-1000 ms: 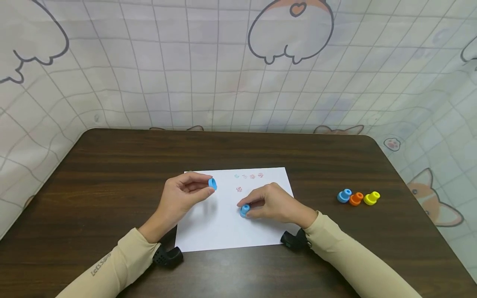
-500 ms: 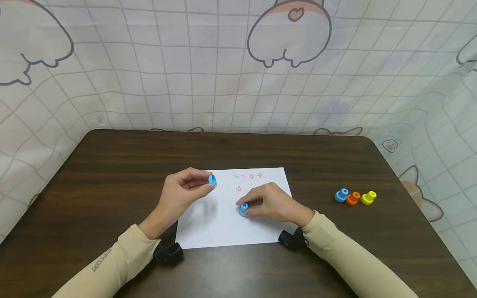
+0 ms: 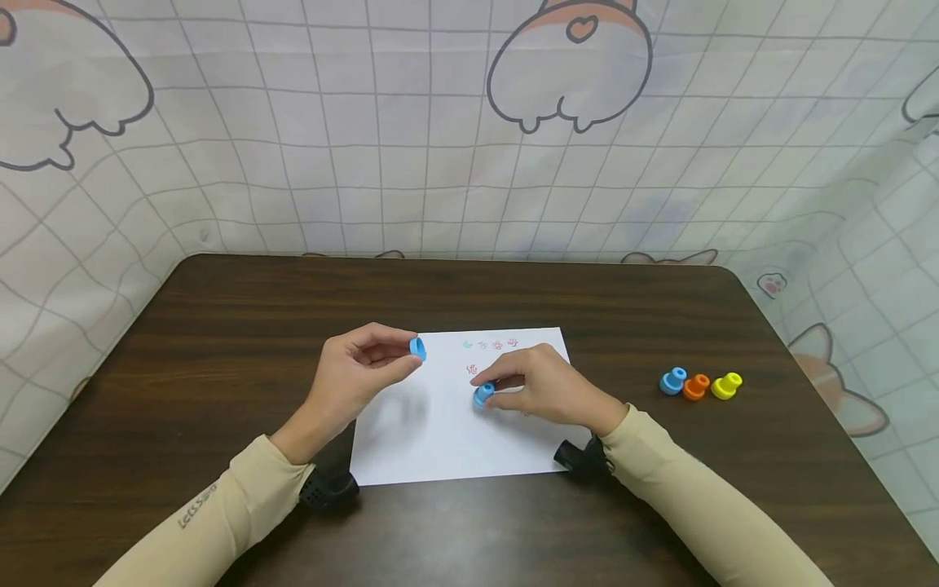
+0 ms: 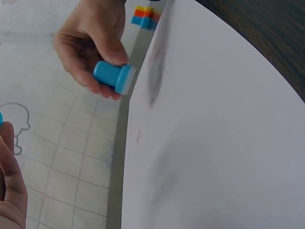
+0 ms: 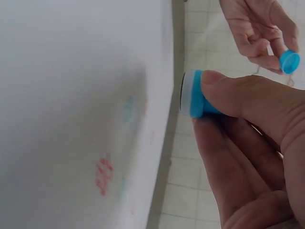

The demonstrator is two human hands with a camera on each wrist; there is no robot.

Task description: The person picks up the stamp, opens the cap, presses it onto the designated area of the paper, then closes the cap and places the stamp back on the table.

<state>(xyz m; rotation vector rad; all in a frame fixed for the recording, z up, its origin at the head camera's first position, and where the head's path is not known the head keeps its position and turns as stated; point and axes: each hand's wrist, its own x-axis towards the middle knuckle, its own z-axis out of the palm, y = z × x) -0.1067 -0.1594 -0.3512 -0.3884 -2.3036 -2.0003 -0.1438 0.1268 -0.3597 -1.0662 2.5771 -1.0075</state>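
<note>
In the head view my right hand [image 3: 546,387] pinches a blue toy stamp [image 3: 483,395] between thumb and fingers, above the white paper sheet [image 3: 411,440]. The right wrist view shows the stamp's pale stamping face [image 5: 187,93] apart from the paper and turned toward it. My left hand [image 3: 359,371] holds a small blue stamp cap [image 3: 418,349] by its rim, over the paper's upper left side. Small red and teal stamped prints [image 3: 497,345] run in a row along the top of the sheet. A red print [image 3: 472,369] lies just below them.
Three more stamps stand close together on the right of the dark wooden table [image 3: 257,326]: a blue one [image 3: 672,381], an orange one [image 3: 696,387] and a yellow one [image 3: 727,386]. A grid-patterned curtain [image 3: 396,147] hangs behind the table.
My right hand has risen a little with the blue stamp, lifting it off the paper. The left hand keeps hold of the cap and has hardly moved.
</note>
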